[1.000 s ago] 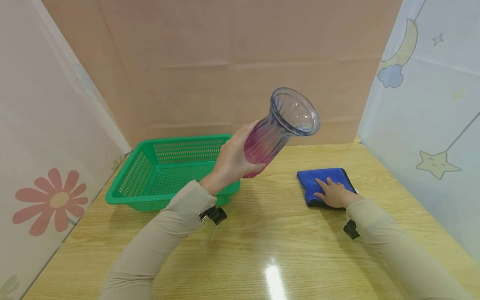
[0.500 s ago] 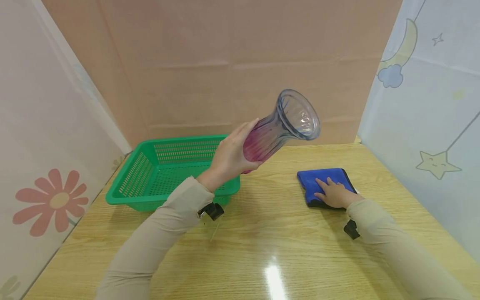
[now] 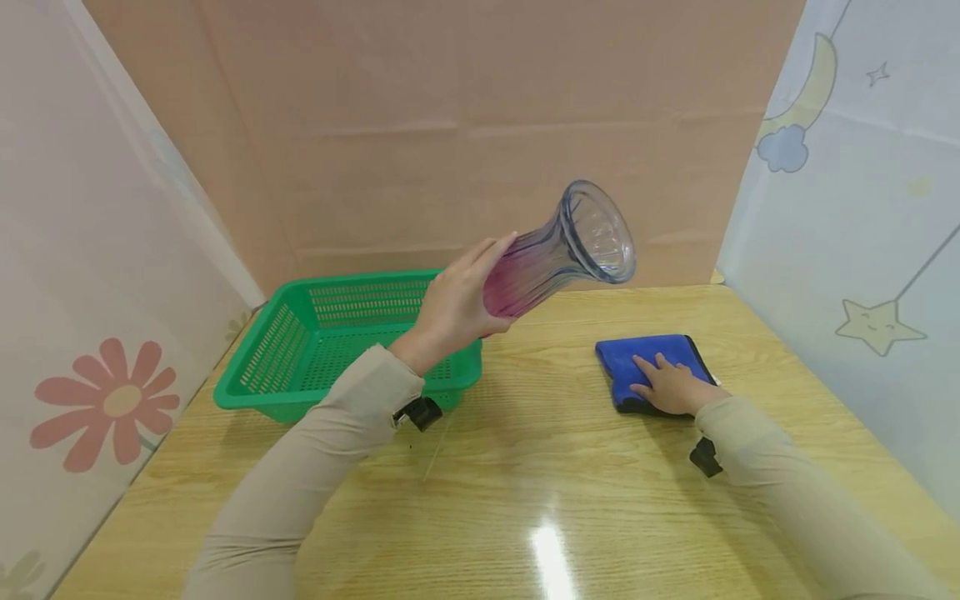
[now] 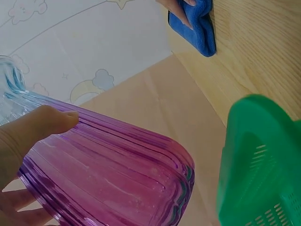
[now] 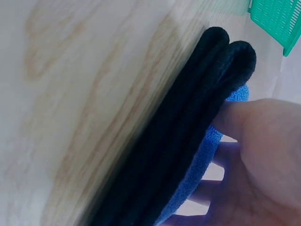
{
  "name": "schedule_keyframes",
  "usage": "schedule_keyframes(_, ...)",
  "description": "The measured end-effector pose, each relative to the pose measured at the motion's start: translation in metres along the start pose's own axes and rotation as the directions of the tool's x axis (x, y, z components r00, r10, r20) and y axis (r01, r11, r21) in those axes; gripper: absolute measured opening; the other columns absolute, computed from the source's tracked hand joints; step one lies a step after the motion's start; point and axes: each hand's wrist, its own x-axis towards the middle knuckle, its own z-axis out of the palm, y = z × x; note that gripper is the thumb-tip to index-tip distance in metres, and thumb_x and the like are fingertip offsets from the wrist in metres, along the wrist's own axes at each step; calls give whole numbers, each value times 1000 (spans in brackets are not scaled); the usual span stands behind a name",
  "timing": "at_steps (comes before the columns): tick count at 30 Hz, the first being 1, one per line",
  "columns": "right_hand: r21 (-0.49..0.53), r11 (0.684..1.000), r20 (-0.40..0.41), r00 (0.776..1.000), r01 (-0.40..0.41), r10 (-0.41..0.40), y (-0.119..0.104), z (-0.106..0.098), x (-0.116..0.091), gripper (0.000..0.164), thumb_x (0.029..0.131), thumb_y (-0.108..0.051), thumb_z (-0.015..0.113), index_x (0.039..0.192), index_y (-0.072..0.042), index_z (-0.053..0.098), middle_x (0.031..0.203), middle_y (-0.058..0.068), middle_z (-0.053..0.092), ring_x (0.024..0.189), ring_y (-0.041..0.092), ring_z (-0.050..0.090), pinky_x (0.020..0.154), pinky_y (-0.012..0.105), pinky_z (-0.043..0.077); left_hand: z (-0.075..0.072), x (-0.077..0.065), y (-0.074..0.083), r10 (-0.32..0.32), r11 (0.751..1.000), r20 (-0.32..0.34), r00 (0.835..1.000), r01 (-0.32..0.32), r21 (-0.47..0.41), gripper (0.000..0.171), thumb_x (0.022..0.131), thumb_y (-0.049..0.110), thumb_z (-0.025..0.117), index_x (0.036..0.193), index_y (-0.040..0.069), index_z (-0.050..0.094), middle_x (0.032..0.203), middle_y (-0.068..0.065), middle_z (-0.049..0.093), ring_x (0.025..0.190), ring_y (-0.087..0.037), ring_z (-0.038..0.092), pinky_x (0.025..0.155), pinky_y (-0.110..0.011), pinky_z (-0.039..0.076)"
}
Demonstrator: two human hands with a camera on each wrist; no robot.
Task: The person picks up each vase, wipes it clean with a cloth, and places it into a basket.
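My left hand grips a ribbed glass vase around its pink-purple lower body. The vase is tilted above the table, its clear flared mouth pointing up and to the right. In the left wrist view the thumb lies along the vase's purple side, and other fingers show beneath it. On the right, my right hand rests on a folded blue cloth with black edging. Its fingers are spread over the top of the cloth; the right wrist view shows the folded black edge lying on the table.
A green slotted plastic basket stands at the left of the wooden table, partly behind my left hand. A pinkish-brown sheet hangs at the back. Patterned pale walls close off both sides.
The left hand has shifted slightly left and up, and the vase has tipped further toward horizontal, its mouth turning more to the right. The right hand and the cloth stay put.
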Motion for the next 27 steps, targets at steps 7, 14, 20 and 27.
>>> schedule_keyframes(7, 9, 1000, 1, 1000, -5, 5, 0, 1, 1, 59, 98, -29, 44, 139, 11, 31, 132, 48, 31, 124, 60, 31, 99, 68, 31, -2, 2, -4, 28, 999, 11, 1000, -28, 44, 95, 68, 21, 83, 147, 18, 30, 141, -4, 44, 128, -24, 46, 94, -44, 50)
schedule_keyframes(14, 11, 1000, 1, 1000, 2, -2, 0, 0, 0, 59, 97, -29, 45, 138, 11, 31, 132, 48, 32, 124, 60, 32, 98, 68, 31, -6, 4, -9, 23, 996, 30, 999, -25, 88, 96, 68, 21, 83, 147, 20, 29, 144, -6, 41, 131, -26, 42, 101, -44, 46)
schedule_keyframes(20, 21, 1000, -3, 1000, -1, 1, -2, -3, -2, 58, 97, -28, 46, 138, 12, 32, 132, 48, 32, 124, 60, 32, 98, 69, 31, -10, 7, -13, 6, 994, 60, 998, -12, 106, 96, 69, 20, 83, 147, 21, 28, 145, -5, 39, 133, -27, 40, 105, -45, 42)
schedule_keyframes(27, 15, 1000, -7, 1000, 7, -7, -2, -3, -2, 58, 97, -28, 45, 138, 12, 32, 132, 48, 32, 124, 60, 31, 98, 68, 32, -14, 8, -19, 12, 987, 80, 997, -24, 157, 93, 71, 22, 82, 147, 21, 29, 145, -7, 39, 134, -27, 40, 114, -48, 30)
